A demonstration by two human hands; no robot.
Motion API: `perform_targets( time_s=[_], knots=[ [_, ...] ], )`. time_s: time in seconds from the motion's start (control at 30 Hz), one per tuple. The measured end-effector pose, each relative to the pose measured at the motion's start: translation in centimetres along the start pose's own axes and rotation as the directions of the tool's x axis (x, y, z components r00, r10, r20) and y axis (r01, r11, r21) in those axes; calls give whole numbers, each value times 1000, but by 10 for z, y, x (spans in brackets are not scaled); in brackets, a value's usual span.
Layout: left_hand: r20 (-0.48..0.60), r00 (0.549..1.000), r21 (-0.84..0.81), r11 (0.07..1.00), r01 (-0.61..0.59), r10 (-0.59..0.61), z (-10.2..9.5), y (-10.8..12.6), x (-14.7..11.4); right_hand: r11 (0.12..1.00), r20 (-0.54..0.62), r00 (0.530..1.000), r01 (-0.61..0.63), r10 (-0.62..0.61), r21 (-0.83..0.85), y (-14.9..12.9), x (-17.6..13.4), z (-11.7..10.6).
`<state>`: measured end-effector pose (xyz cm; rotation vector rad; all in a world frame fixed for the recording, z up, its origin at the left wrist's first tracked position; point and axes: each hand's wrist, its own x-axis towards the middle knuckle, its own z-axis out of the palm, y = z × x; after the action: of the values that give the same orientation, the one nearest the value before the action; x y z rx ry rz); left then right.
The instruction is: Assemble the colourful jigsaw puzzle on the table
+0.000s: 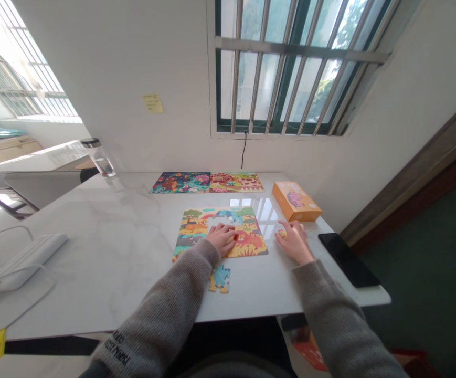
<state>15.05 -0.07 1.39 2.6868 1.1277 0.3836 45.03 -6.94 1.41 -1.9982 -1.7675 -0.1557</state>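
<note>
A colourful animal jigsaw puzzle (247, 241) lies on the white table, with a pale gap in its upper middle. My left hand (222, 239) rests over the puzzle's centre, fingers stretched out and covering some of it. To the right of the puzzle, my right hand (295, 242) is closed at the fingertips on a small yellowish puzzle piece (283, 233), close to the tabletop. The fingers partly hide this piece. Just below the puzzle, beside my left sleeve, lies a loose blue and yellow puzzle piece (220, 278).
Two more picture puzzles (182, 182) lie by the wall. An orange box (296, 201) and a black phone (348, 260) are on the right. A glass bottle (101, 160) stands at the back left. A white power strip (31, 260) with cables lies at the left.
</note>
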Motion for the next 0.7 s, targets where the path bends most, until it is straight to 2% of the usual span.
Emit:
perform_targets(
  time_s=[0.1, 0.23, 0.37, 0.57, 0.7],
  knots=[
    [-1, 1000, 6, 1000, 8, -8, -1, 1, 0, 983, 31, 990, -133, 138, -129, 4, -11, -7],
    [8, 1000, 11, 1000, 6, -6, -3, 2, -1, 962, 75, 977, -182, 201, -203, 5, -16, -13],
    [17, 1000, 11, 1000, 7, -7, -4, 2, -1, 977, 72, 985, -143, 155, -157, 10, -15, -8],
    [-6, 1000, -16, 1000, -12, 12, -1, 0, 0, 1000, -128, 992, -8, 10, 15, 14, -16, -1],
    [-51, 998, -46, 999, -26, 24, -4, 2, -1, 988, -195, 978, 96, -71, 120, 0, -13, -2]
  ],
)
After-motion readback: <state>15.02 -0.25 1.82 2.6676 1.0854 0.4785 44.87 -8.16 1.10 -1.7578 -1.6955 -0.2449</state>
